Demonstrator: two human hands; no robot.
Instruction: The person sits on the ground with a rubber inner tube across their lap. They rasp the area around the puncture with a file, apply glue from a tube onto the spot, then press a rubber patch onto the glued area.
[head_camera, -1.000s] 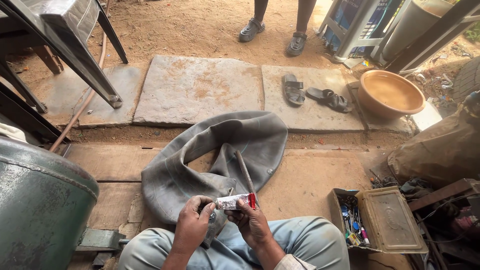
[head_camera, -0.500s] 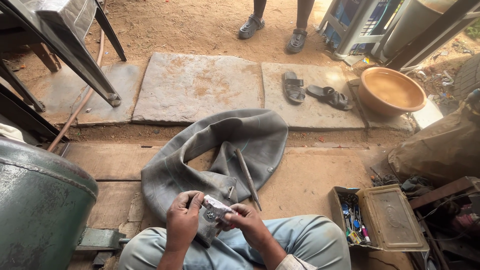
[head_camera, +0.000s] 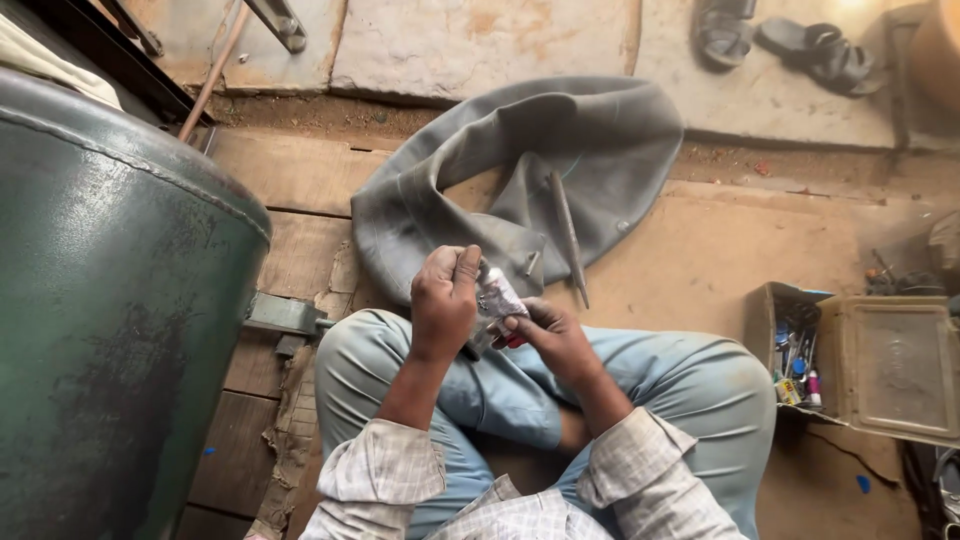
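Note:
I sit cross-legged on a wooden floor in light blue trousers. Both hands meet over my lap on a small crumpled metal tube (head_camera: 500, 297) with a red end. My left hand (head_camera: 445, 300) pinches its upper end with thumb and fingers. My right hand (head_camera: 548, 335) grips its lower part from the right. Just beyond my hands a deflated grey rubber inner tube (head_camera: 560, 160) lies folded on the boards, with its valve stem (head_camera: 531, 262) showing. A thin metal rod (head_camera: 567, 235) rests across it.
A large dark green metal drum (head_camera: 110, 300) fills the left side, close to my left knee. An open metal box (head_camera: 880, 360) with small tools sits on the right. Sandals (head_camera: 790, 45) lie on stone slabs (head_camera: 480, 45) beyond the boards.
The view has tilted down and nearer to my lap. My hands have turned the small tube from lying level between them to a more upright, bunched grip.

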